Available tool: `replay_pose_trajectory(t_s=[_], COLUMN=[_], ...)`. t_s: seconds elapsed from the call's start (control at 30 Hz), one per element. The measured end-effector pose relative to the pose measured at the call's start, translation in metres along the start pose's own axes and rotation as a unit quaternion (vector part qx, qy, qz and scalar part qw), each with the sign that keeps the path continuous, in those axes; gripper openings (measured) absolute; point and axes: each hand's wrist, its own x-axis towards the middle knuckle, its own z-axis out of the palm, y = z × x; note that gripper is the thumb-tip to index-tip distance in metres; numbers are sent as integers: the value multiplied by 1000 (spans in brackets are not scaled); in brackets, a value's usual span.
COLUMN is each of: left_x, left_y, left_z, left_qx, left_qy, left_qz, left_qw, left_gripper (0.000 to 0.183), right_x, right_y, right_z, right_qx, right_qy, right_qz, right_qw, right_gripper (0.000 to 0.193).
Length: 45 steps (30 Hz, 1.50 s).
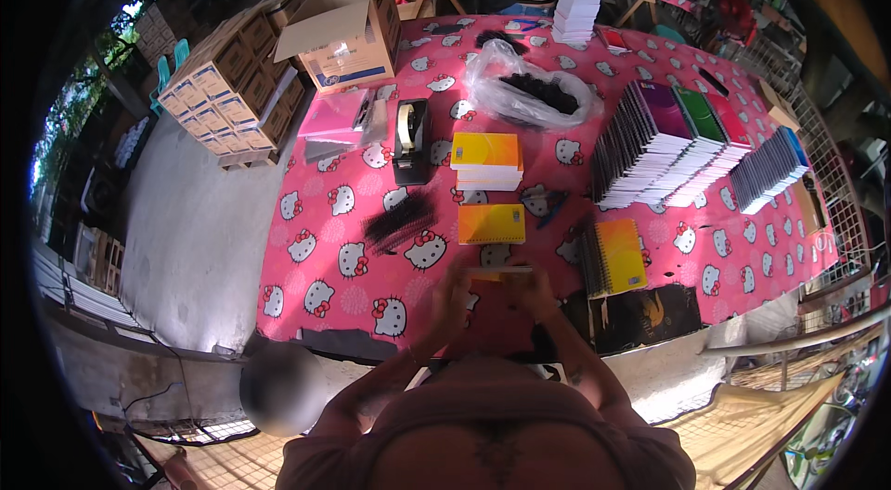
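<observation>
Close to the table's front edge, my left hand and my right hand are both closed on a thin notebook. It is held nearly edge-on between them, one hand at each end. Just beyond it lies a yellow notebook with a row of holes along its lower edge. Farther back stands a stack of yellow-covered notebooks. To the right of my right hand is a pile of yellow spiral-bound notebooks. Black binding coils lie left of the single notebook, and a dark hand tool lies right of it.
A tape dispenser, pink packs and an open carton stand back left. A plastic bag with black coils lies behind. Tall spiral notebook stacks fill the right. Across the table, a person handles a white stack.
</observation>
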Motion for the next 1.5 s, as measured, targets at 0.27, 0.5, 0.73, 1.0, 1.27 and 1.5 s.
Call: replay_pose_trajectory(t_s=[0.27, 0.5, 0.73, 1.0, 1.27, 1.5], left_x=[139, 89, 27, 60, 41, 46], left_y=[-67, -59, -29, 62, 63, 58], left_z=[-38, -8, -16, -52, -68, -60], left_qx=[-50, -47, -39, 92, 332, 314], left_qy=[27, 11, 114, 32, 11, 12], left_qz=[-218, -207, -153, 37, 234, 243], left_qw=[974, 977, 981, 995, 914, 917], left_gripper=[46, 48, 47, 33, 23, 19], right_x=[68, 38, -18, 25, 30, 24], right_y=[-23, -17, -54, -33, -24, -51], right_z=[-37, -39, -39, -2, -1, -5], right_qx=[334, 258, 131, 23, 18, 2], right_qy=[-48, -34, 7, -55, -88, -91], right_qz=[154, 243, 228, -83, -72, -77], right_qw=[929, 934, 965, 995, 993, 993], right_gripper=[35, 36, 33, 24, 27, 25])
